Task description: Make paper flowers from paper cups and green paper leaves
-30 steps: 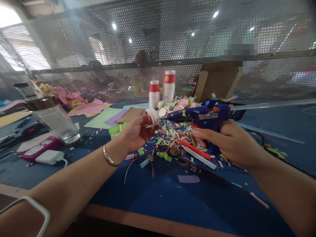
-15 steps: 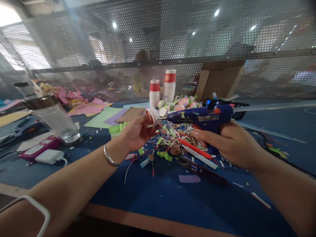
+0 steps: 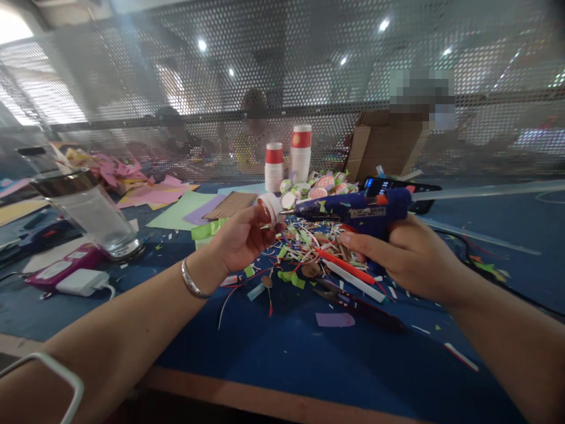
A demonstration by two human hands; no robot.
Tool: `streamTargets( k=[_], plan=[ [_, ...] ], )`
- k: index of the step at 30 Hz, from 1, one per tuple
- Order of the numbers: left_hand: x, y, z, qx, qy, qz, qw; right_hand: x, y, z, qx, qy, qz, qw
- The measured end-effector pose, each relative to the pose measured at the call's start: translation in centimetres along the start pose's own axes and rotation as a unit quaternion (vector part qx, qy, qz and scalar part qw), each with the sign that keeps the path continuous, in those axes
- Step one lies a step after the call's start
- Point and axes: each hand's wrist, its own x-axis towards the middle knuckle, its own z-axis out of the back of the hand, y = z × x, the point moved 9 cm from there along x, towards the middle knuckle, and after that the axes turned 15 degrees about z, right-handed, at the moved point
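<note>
Between the fingers of my left hand [image 3: 241, 238] is a small white ring-shaped piece with a red line [image 3: 270, 209], which looks like part of a paper cup. A blue glue gun [image 3: 353, 206] is gripped by its handle in my right hand [image 3: 410, 253]. Its nozzle points left and meets or nearly meets the side of the white piece; I cannot tell if they touch. A long clear glue stick [image 3: 477, 189] sticks out from the gun's back. Below both hands lies a heap of paper scraps [image 3: 304, 241].
Stacked paper cups [image 3: 301, 156] stand behind, near round paper pieces [image 3: 324, 185] and a phone [image 3: 375, 187]. Scissors [image 3: 362, 306], an orange pen [image 3: 346, 266] and a white one [image 3: 356, 282] lie in front. Left are a glass bottle [image 3: 95, 212], a purple power strip [image 3: 66, 268] and coloured paper [image 3: 170, 212].
The whole view has shifted slightly, so things appear a little further left. Both hands keep their holds, and the nozzle stays at the white piece's side.
</note>
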Motion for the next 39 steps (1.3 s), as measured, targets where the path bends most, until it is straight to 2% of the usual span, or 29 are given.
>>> streamTargets(
  k=[22, 35, 39],
  plan=[
    [-0.5, -0.3, -0.1, -0.009, -0.013, -0.016, 1.000, 0.4, 1.6, 0.1, -0.003, 0.015, 0.068, 0.998],
    [-0.3, -0.2, -0.2, -0.011, -0.010, -0.014, 1.000, 0.4, 1.7, 0.0, -0.012, 0.013, 0.065, 0.998],
    [-0.4, 0.0, -0.1, -0.008, -0.027, -0.002, 1.000, 0.5, 1.9, 0.2, -0.018, 0.002, 0.070, 0.997]
  ],
)
